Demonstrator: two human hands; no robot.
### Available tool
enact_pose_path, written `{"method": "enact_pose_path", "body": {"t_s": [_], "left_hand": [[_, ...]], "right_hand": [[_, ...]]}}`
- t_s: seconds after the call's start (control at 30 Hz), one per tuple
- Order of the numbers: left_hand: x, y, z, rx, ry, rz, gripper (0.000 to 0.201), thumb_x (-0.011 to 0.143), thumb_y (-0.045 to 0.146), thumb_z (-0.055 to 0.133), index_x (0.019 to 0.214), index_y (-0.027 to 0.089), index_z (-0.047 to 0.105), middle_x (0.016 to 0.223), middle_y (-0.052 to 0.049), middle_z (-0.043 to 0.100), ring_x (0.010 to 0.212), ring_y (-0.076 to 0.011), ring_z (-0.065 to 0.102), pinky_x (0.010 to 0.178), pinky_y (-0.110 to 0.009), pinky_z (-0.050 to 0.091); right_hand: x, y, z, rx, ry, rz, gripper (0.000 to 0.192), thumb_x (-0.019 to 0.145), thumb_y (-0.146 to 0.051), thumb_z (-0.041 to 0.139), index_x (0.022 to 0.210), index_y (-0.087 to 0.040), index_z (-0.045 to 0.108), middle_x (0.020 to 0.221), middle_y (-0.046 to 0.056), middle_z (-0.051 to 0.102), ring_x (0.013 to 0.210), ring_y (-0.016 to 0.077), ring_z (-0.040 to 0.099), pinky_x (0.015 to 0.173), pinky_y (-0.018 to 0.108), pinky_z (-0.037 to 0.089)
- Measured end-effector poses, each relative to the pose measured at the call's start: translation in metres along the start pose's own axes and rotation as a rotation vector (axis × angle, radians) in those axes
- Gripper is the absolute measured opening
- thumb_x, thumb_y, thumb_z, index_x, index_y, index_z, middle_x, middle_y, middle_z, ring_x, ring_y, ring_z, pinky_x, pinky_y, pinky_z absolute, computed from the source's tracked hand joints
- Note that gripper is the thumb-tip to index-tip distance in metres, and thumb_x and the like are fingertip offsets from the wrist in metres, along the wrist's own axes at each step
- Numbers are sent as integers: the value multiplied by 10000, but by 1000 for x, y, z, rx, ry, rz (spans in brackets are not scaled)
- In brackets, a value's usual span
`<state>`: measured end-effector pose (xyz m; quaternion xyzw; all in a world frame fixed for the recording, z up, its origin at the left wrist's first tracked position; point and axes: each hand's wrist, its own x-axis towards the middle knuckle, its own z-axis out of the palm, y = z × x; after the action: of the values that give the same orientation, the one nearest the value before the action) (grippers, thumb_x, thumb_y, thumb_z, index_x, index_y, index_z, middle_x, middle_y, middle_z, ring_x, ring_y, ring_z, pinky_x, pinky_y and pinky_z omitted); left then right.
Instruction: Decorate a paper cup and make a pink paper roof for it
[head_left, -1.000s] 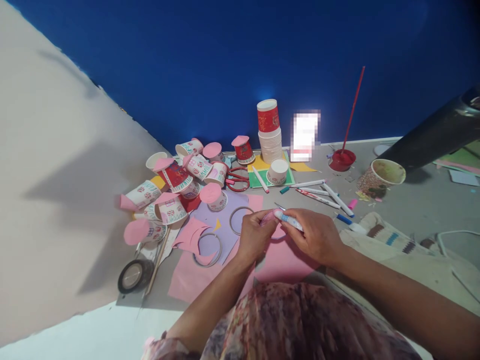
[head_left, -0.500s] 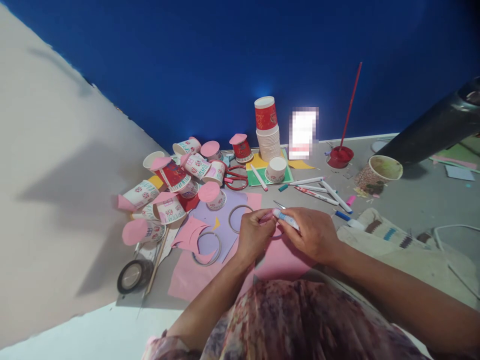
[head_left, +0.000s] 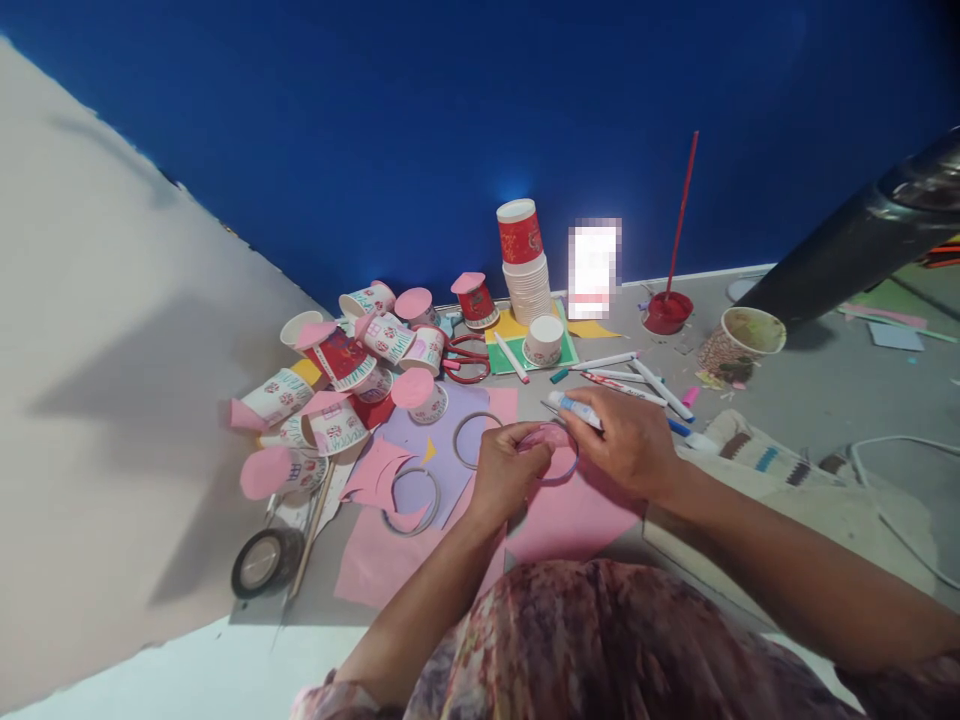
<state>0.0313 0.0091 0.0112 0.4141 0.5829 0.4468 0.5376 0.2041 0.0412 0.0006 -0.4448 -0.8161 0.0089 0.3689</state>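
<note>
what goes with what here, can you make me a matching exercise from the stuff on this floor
Things:
1. glue tube
2. scissors
3. tape roll
4. stack of cups

Places:
a. against the blue wall
b. far left, beside a wooden stick
c. in the right hand
d. between the scattered cups and the green paper

Pairs: 1-c, 2-d, 3-b, 4-a

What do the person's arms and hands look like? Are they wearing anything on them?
Both forearms are bare, with no long sleeves, gloves, watch or bracelets showing. The left hand and the right hand show no rings that I can make out. Near the bottom of the picture there is a patterned garment in mottled pink, purple and brown, and its cloth reaches to about the left elbow.
</note>
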Motion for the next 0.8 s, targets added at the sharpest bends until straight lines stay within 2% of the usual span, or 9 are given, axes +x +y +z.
{"method": "enact_pose_path", "body": {"t_s": [0.13,0.3,0.5,0.6,0.67,0.8], "left_hand": [[2,-3,-1,-22,24,-11,226,689,294,725,803,130,832,595,13,586,566,-103,421,550,-224,328],[3,-2,-3,-31,41,3,221,702,304,734,809,134,828,672,-5,632,635,-124,477,597,-232,396],[3,-1,-4,-5,-12,3,170,703,289,714,724,139,792,560,38,497,574,-96,368,548,-217,301],[0,-1,-3,-7,-66,-22,149,679,278,716,645,137,750,545,39,479,552,-88,354,530,-218,275],[-2,-1,0,-17,-100,-50,154,662,280,730,603,137,721,534,42,470,531,-81,344,516,-219,265],[-2,-3,1,-59,-82,-88,163,667,293,745,696,132,752,582,27,548,536,-85,399,524,-217,305]], "right_hand": [[-2,-3,-10,32,3,5,216,1020,-368,599,1063,-202,731,944,76,847,797,238,791,729,334,532],[-9,-11,-9,27,-97,-61,174,994,-328,623,1009,-201,741,834,50,830,703,220,767,645,328,474],[-11,-9,0,4,-128,-82,229,1032,-355,589,1018,-189,746,854,79,827,713,234,756,641,336,464],[-9,-6,2,0,-118,-83,247,1044,-358,577,1029,-186,753,834,90,821,709,246,757,647,342,476],[-4,-1,0,6,-96,-63,243,1048,-343,568,1067,-185,751,888,99,832,754,249,774,684,340,505],[6,9,-10,56,-17,-1,232,1040,-332,571,1125,-189,733,1017,105,842,889,253,795,767,337,554]]}}
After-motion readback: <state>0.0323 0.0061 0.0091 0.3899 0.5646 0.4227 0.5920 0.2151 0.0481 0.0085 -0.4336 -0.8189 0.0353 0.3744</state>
